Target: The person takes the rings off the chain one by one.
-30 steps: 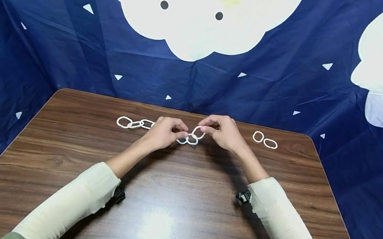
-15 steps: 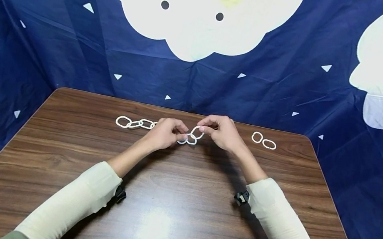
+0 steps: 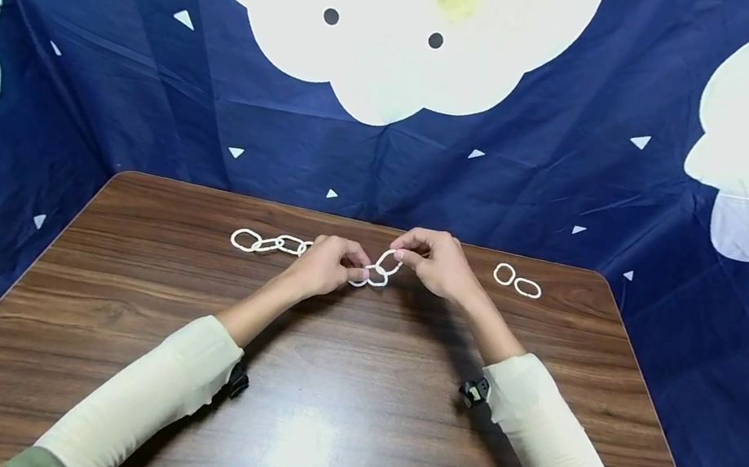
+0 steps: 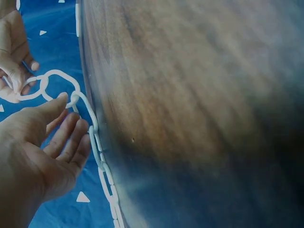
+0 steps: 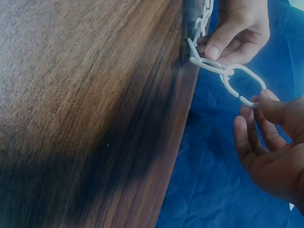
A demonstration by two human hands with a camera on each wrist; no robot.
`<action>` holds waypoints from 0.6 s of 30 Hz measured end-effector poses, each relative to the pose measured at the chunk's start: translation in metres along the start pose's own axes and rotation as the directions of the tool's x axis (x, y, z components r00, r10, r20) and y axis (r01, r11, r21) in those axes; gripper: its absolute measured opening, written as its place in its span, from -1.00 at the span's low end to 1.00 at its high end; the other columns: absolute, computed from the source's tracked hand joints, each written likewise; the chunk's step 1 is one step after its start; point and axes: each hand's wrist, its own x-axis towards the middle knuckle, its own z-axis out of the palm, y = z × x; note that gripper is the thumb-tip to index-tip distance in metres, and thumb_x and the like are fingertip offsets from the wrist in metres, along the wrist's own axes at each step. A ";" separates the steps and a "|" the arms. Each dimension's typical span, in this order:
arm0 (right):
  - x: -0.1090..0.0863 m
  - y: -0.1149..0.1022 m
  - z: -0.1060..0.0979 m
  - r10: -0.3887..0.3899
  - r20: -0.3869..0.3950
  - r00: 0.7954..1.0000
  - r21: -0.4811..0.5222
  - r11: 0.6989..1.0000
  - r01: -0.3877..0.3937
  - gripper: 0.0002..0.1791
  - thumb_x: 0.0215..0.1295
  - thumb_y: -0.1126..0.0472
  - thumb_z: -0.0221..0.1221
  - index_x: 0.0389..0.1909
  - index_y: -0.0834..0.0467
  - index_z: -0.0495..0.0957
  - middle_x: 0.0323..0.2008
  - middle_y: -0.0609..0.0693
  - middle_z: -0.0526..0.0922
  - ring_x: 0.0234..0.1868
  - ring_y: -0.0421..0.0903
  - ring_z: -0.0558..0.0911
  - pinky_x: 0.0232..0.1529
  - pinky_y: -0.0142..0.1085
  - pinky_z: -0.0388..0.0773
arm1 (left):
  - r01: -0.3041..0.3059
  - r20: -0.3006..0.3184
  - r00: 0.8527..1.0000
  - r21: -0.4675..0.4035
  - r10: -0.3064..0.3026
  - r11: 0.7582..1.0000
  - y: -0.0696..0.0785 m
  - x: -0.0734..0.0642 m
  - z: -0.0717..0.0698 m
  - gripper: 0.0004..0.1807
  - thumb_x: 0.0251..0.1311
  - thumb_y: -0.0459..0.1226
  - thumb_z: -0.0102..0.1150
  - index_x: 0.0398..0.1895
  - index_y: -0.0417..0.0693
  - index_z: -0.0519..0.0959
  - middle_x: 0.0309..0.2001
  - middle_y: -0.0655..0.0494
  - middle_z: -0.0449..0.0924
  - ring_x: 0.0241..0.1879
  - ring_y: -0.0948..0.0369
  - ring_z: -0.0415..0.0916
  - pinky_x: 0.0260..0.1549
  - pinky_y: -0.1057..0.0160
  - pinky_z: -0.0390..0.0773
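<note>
A white plastic chain (image 3: 257,246) of oval links runs along the far part of the table, partly hidden behind my left hand (image 3: 327,265). That hand pinches a link near the chain's right end between thumb and index finger; its other fingers are loosely bent. My right hand (image 3: 437,260) pinches the end link (image 5: 257,80) between thumb and fingertips, holding it raised and tilted. A small split shows in this link, close to the right fingertips in the right wrist view. It hooks through the neighbouring link (image 4: 61,72).
Two loose white links, an upright one (image 3: 506,265) and a flatter one (image 3: 526,295), lie at the far right of the wooden table (image 3: 350,378). Behind the table's back edge hangs a blue cloth (image 3: 273,126) with cloud faces. Small black devices sit at both wrists.
Both hands keep their grip on the links, almost unmoved. The whole head view shifts slightly.
</note>
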 end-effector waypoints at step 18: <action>-0.003 0.005 0.002 0.023 -0.048 0.999 0.053 0.998 -0.020 -0.92 0.55 0.29 0.41 -0.05 0.19 0.82 -0.17 0.11 0.89 -0.13 0.13 0.77 -0.13 -0.35 0.53 | -0.036 -0.051 0.998 0.012 0.036 0.999 0.006 -0.003 -0.002 -0.94 0.49 -0.28 0.47 -0.12 -0.07 0.80 -0.11 0.02 0.90 -0.04 0.08 0.79 0.12 -0.02 0.69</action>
